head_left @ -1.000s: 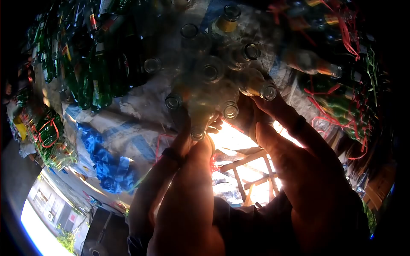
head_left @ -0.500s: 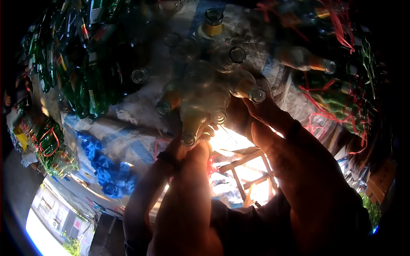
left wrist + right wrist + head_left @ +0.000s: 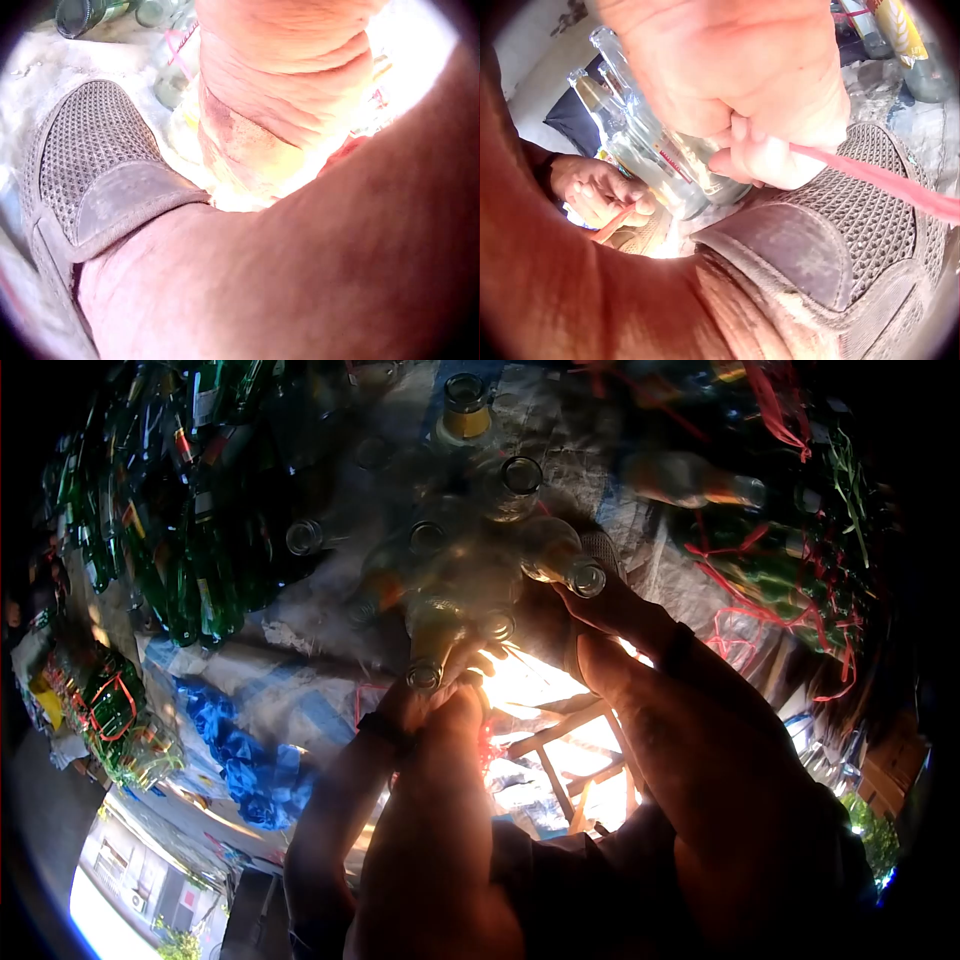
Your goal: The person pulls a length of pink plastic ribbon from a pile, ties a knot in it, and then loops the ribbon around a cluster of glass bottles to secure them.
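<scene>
Clear glass bottles (image 3: 436, 628) stand bunched between the two hands in the head view, mouths toward the camera. In the right wrist view, my right hand (image 3: 739, 79) curls its fingers round a pink strap (image 3: 877, 178), beside the clear bottles (image 3: 654, 159). My left hand (image 3: 600, 193), lower left there, pinches another stretch of pink strap (image 3: 616, 222). The head view shows the left hand (image 3: 418, 705) below the bunch and the right hand (image 3: 622, 612) at its right, both dark. In the left wrist view, the left hand (image 3: 281, 82) shows without its fingertips.
A mesh shoe (image 3: 97, 154) and bare legs (image 3: 430, 820) lie close round the hands. Green bottles (image 3: 205, 580) are heaped at the left; a loose clear bottle (image 3: 690, 480) and pink straps (image 3: 780, 610) lie at the right. Blue plastic (image 3: 245, 760) and a wooden frame (image 3: 560, 730) are nearer.
In the head view the bottle bunch and both hands have shifted left, along with most of the surroundings. Both hands keep their places at the bunch.
</scene>
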{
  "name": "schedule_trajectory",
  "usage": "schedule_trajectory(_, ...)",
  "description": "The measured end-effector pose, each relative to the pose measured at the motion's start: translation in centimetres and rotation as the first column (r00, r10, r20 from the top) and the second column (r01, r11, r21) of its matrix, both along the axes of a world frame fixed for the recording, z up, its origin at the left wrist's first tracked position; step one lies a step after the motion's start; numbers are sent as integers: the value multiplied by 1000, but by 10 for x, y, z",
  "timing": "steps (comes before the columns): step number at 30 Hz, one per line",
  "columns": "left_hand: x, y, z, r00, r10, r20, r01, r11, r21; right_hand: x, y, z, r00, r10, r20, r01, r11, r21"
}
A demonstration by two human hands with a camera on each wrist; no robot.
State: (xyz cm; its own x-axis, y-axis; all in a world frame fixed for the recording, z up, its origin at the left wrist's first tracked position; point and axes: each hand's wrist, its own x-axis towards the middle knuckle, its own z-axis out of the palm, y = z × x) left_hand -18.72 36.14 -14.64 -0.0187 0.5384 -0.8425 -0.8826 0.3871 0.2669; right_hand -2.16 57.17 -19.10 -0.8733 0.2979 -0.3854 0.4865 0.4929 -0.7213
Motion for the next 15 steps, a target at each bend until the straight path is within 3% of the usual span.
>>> schedule_trajectory(2, 1, -6, 6, 1000, -18, -14, 18, 1000, -17, -7, -2, 24, 994, -47, -97, 39, 996, -80)
schedule_trajectory(6, 5, -18, 29, 996, -71, -51, 68, 995, -67, -2, -4, -4, 979, -9, -204, 13, 1000, 22)
schedule_trajectory(7, 6, -20, 35, 994, -90, -62, 85, 994, -73, -5, -3, -14, 974, 218, -65, -204, 965, 167)
schedule_trajectory(8, 7, -21, 42, 992, -106, -70, 101, 992, -82, -5, -3, -26, 907, 407, 107, -420, 865, 275)
schedule_trajectory(9, 10, -23, 49, 989, -126, -80, 118, 988, -96, -3, -3, -37, 913, 398, 95, -408, 867, 286)
schedule_trajectory(11, 23, -22, 64, 979, -176, -105, 163, 979, -120, 2, -3, -47, 741, 671, 28, -463, 480, 745)
schedule_trajectory(12, 27, -32, 72, 980, -171, -103, 157, 979, -126, 7, -2, -44, 745, 667, 21, -450, 479, 754)
schedule_trajectory(14, 27, -37, 77, 973, -196, -124, 177, 973, -147, 14, -4, -28, 872, 486, -54, -420, 802, 425)
schedule_trajectory(15, 27, -38, 78, 968, -210, -136, 189, 970, -150, 15, -2, -18, 922, 382, -57, -360, 904, 230)
